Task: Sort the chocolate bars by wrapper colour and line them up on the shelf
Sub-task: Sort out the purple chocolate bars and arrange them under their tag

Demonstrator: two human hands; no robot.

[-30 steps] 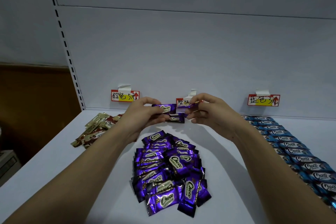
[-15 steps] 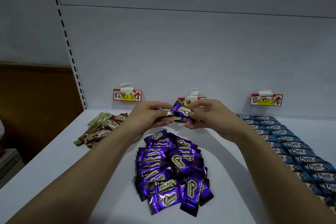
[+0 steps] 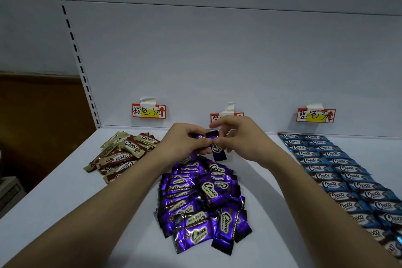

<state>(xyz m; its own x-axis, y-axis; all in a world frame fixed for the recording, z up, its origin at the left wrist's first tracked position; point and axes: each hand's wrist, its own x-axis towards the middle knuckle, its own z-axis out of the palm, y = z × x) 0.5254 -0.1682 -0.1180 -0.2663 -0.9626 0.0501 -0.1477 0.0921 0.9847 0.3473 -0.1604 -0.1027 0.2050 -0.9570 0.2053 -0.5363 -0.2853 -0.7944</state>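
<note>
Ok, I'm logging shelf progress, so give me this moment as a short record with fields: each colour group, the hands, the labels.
shelf: white shelf
brown bars: loose heap, back left
purple bars: untidy pile, centre
blue bars: lined up in two columns, right side
left hand: left hand holds a purple bar
right hand: right hand pinches another purple bar hanging down
labels: three price tags on the back panel; left tag, right tag, middle tag partly hidden by the hands
</note>
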